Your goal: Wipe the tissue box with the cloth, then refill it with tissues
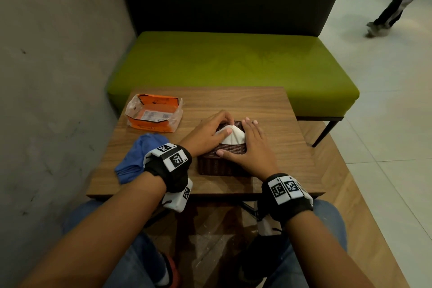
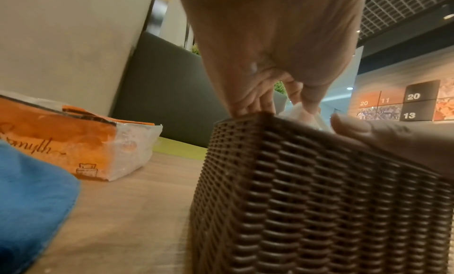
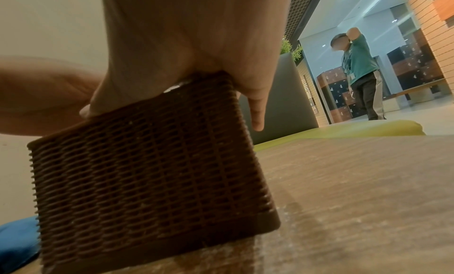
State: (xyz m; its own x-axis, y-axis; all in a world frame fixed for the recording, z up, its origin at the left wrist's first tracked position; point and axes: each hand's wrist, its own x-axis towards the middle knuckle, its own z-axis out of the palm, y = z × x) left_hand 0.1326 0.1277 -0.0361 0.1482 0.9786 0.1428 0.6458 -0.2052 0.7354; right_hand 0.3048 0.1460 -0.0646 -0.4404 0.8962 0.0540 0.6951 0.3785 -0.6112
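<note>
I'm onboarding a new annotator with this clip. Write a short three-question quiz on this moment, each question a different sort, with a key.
1. True or false: the blue cloth lies on the table, held by neither hand.
2. What is the left hand touching inside the wicker tissue box?
A) white tissues
B) the orange tissue pack
C) a pen
3. Fill in: the right hand rests on the box's ____ side.

Key: 1 true; 2 A; 3 right.

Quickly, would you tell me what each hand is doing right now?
Left hand: fingers pinch the tissues in the tissue box.
Right hand: open, resting on the box.
</note>
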